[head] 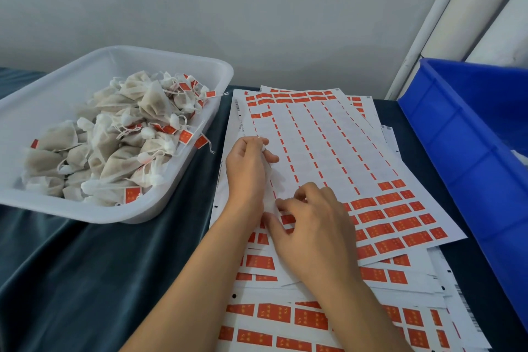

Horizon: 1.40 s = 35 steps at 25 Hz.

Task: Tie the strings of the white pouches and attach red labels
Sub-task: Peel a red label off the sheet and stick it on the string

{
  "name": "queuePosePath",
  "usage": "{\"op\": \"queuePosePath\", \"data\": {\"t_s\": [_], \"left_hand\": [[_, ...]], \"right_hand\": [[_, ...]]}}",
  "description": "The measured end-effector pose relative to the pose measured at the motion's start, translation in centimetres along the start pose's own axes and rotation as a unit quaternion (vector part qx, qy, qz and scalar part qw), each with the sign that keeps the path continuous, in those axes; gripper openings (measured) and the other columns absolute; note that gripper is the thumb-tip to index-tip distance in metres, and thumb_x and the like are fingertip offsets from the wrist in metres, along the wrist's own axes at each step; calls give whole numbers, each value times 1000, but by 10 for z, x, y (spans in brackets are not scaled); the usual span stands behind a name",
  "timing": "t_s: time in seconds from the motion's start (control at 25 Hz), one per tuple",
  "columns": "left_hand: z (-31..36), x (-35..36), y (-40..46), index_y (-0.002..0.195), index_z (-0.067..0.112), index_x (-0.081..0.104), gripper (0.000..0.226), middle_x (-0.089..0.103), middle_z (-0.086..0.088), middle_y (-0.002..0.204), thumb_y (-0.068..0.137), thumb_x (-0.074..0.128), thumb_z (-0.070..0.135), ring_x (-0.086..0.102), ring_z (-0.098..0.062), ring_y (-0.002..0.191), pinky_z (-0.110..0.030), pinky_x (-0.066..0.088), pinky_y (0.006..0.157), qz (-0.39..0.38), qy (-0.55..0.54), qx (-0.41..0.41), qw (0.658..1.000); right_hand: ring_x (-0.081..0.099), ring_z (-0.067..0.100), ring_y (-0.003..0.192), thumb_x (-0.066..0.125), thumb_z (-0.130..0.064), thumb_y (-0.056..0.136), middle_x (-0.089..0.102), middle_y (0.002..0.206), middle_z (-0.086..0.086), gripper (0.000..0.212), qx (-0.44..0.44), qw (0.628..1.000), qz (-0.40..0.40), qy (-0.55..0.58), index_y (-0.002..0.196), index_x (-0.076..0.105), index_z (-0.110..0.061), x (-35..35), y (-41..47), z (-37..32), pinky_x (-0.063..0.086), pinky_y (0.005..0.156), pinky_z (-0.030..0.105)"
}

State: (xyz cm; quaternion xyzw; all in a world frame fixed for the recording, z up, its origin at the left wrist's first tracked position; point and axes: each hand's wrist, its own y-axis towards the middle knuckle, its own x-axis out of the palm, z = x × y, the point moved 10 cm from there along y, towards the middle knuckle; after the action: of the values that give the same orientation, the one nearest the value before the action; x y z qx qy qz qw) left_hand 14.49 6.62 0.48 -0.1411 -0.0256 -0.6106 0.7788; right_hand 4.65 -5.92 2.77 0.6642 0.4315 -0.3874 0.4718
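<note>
Fingertips of my right hand (311,226) curl onto the top label sheet (328,146), picking at a red label (287,219) at the peeled area's edge. My left hand (247,168), just beside, pinches a small white pouch string (262,147). Finished white pouches (114,137) fill the white tray (177,66) left of both hands.

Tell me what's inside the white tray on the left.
The white tray holds a heap of white pouches, strings tied, many carrying red labels. Pouches lower in the heap are covered, so their labels and the tray's bottom there cannot be seen.
</note>
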Motion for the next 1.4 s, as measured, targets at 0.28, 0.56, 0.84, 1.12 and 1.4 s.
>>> {"op": "queuePosePath", "data": {"t_s": [0.28,0.56,0.84,1.12,1.4], "left_hand": [[-3,1,-1,99,25,69,20,71,9,68,107,51,27,71,-4,67,-22,52,66,6,5,-12,1000],[-2,5,0,94,23,69,22,70,5,66,107,51,24,71,-10,71,-32,56,75,-12,5,-4,1000],[7,13,-5,95,19,67,23,70,6,66,108,48,22,71,-8,67,-26,56,65,-40,8,39,998],[24,11,-9,94,14,64,20,61,4,63,105,49,21,61,-9,60,-25,62,80,-47,7,155,987],[22,13,-10,95,14,63,18,66,4,73,106,50,21,64,-11,66,-24,62,77,-42,40,165,985]], "right_hand": [[56,11,94,58,-72,86,66,114,-6,53,35,999,-7,3,115,72,-30,4,1,2,49,82,27],[51,7,80,61,-63,90,69,103,-10,39,39,998,-28,37,107,76,-31,5,10,12,44,72,18],[57,5,70,66,-57,90,74,96,-14,27,49,996,-23,77,102,74,-34,-2,15,22,43,65,13],[48,-2,50,70,-50,91,72,77,-18,19,36,992,8,122,90,78,-33,-15,15,27,32,55,7],[49,0,48,64,-51,93,65,69,-19,21,7,996,-7,87,87,74,-33,-17,15,20,31,52,7]]}}
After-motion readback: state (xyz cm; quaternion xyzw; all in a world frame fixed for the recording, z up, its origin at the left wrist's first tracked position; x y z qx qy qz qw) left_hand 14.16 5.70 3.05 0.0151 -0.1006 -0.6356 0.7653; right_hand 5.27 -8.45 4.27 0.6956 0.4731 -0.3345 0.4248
